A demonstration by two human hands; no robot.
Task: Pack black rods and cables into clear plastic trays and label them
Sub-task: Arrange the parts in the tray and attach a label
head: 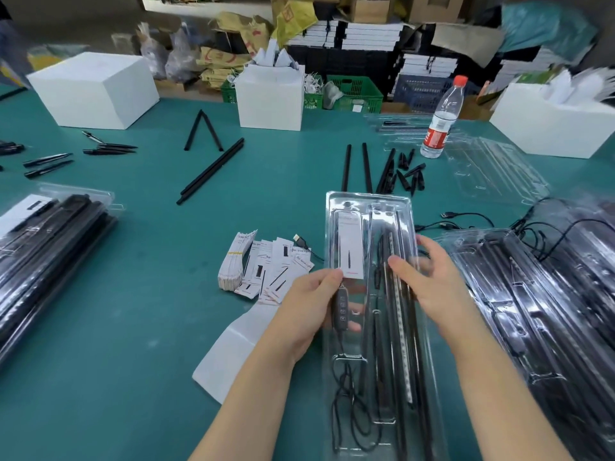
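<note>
A person's two bare hands held a long clear plastic tray (369, 294) above a green table (133, 327), near the middle right of the view. The tray ran from near to far and held black rods (399, 327) along its right side, a coiled black cable (349, 410) at its near left, and a white label (349, 247) at its far left. The left hand (309, 314) gripped the tray's left edge, thumb on top at the label's near corner and fingers curled underneath. The right hand (432, 281) held the right edge, thumb pressed on the lid, fingers curled round the rim. Just left of the tray lay a heap of loose labels (263, 267). Filled trays were stacked at the left edge (50, 247) and the right edge (549, 311). Loose black rods (213, 169) lay farther away, with white boxes (95, 89) and a water bottle (441, 121) beyond.
</note>
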